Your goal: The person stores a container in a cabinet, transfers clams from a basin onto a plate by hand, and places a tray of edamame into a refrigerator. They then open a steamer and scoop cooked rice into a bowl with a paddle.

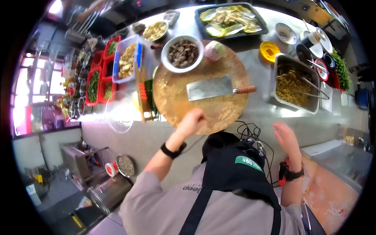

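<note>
My left hand [192, 122] is curled into a loose fist over the near edge of a round wooden chopping block [172, 88]; nothing shows in it. My right hand [286, 138] hangs off the counter's front edge, fingers stretched and slightly blurred, holding nothing. A cleaver [210, 87] lies flat on the block, its wooden handle pointing right. At the block's far side stands a white bowl [166, 62] of dark brown pieces. Beside that bowl sits a round, pale green and pinkish vegetable [215, 51].
Left of the block are a plastic tub [116, 70] of pale pieces and red containers [91, 98] of greens. Behind stands a black tray [261, 32] of leaves. To the right are a yellow bowl [269, 51] and a metal pan [272, 84] with tongs. Cables [252, 135] hang below the counter.
</note>
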Available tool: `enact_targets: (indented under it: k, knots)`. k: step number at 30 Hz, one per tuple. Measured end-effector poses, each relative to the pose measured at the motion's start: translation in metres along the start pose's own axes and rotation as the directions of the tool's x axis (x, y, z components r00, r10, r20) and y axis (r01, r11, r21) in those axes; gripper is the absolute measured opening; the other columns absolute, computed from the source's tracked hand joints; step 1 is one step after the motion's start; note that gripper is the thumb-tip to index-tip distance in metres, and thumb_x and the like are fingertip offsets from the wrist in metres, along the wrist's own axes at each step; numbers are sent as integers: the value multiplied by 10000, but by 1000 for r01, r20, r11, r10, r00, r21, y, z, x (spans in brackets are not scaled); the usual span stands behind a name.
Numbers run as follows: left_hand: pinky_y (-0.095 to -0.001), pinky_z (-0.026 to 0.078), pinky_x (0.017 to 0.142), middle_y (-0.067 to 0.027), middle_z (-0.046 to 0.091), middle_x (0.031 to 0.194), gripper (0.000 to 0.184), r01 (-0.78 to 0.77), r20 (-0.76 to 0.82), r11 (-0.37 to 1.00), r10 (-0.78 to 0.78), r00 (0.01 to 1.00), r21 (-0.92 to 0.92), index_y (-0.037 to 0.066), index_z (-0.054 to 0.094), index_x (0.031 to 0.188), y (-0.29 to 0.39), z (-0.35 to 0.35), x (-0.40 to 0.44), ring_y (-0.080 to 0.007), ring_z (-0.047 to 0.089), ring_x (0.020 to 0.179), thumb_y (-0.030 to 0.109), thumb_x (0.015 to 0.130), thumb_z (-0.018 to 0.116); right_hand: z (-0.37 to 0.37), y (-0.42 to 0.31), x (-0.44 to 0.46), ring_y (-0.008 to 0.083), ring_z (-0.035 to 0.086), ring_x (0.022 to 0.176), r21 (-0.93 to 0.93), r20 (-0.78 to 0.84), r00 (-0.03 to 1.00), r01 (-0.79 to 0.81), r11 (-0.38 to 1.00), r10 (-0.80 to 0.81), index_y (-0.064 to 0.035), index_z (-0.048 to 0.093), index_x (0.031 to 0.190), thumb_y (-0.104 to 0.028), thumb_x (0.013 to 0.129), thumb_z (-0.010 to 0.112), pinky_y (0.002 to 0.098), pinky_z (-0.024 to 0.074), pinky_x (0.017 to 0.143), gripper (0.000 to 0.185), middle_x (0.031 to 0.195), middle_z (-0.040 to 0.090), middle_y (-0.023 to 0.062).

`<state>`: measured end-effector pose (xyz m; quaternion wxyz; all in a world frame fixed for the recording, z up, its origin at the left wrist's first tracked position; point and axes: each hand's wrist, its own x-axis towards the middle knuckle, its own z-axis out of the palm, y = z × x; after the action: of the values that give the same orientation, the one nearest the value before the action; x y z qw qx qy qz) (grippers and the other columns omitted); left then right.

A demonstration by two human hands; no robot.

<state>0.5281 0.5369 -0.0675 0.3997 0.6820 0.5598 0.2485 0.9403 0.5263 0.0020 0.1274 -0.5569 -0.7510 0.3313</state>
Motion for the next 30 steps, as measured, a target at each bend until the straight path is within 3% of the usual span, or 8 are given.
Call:
enact_targets:
  k: [5, 11, 16, 18, 20, 23, 25, 30]
  knots:
    - [-356, 496, 668, -137, 576, 827, 132, -136, 267, 987, 153, 951, -81, 27, 588, 884, 77, 104, 10, -292, 598, 742, -18, 760, 596, -24, 91, -101, 353, 591, 1003, 134, -158, 965, -187, 973, 207, 13, 591, 1124, -56, 828, 576, 379, 475, 876, 305, 1082, 617, 182]
    - [-359, 468, 644, -125, 550, 824, 161, -342, 507, 936, 335, 794, -83, 25, 553, 923, 204, 282, 71, -261, 583, 740, -14, 769, 585, -37, 214, -278, 326, 605, 1000, 270, -381, 759, -455, 849, 528, 10, 597, 1119, -64, 822, 592, 377, 479, 882, 306, 1083, 624, 179]
    - [-362, 469, 651, -130, 547, 820, 102, -552, 589, 819, 527, 612, -159, 21, 537, 859, 316, 463, 109, -301, 572, 737, 2, 771, 586, -33, 329, -444, 256, 635, 990, 323, -507, 612, -519, 792, 607, 12, 602, 1131, -10, 828, 599, 325, 499, 862, 303, 1057, 636, 156]
    - [-374, 477, 671, -142, 553, 825, 67, -586, 629, 795, 538, 561, -158, 15, 551, 838, 372, 540, 118, -312, 582, 763, 26, 779, 582, -35, 368, -505, 253, 632, 1014, 429, -539, 489, -542, 723, 686, 14, 599, 1137, -4, 836, 592, 332, 493, 884, 302, 1052, 642, 150]
    - [-365, 482, 688, -141, 549, 834, 68, -611, 619, 754, 604, 502, -241, 11, 570, 838, 417, 586, 130, -299, 583, 768, 34, 778, 592, -53, 372, -530, 250, 629, 1024, 464, -495, 486, -553, 692, 720, 14, 596, 1142, -3, 838, 589, 332, 489, 895, 304, 1063, 640, 149]
    - [-356, 481, 684, -124, 545, 845, 67, -611, 517, 743, 650, 557, -275, 16, 591, 828, 484, 658, 144, -281, 582, 767, 38, 770, 618, -94, 399, -564, 250, 627, 1019, 503, -460, 421, -602, 620, 782, 7, 588, 1161, -5, 840, 592, 332, 486, 888, 322, 1084, 637, 148]
    - [-330, 473, 669, -102, 540, 851, 63, -643, 467, 728, 666, 581, -238, 21, 606, 806, 515, 703, 163, -245, 572, 752, 42, 760, 644, -117, 424, -571, 330, 607, 1010, 449, -531, 444, -574, 684, 722, 5, 591, 1122, -46, 831, 601, 358, 471, 889, 296, 1076, 629, 170]
    - [-248, 435, 598, -29, 555, 704, 55, -507, 453, 799, 601, 658, -324, 15, 618, 820, 607, 797, 226, -96, 499, 630, 45, 781, 643, -192, 491, -557, 324, 609, 998, 485, -548, 462, -504, 715, 697, 7, 595, 1117, -47, 836, 603, 361, 475, 878, 286, 1083, 625, 168]
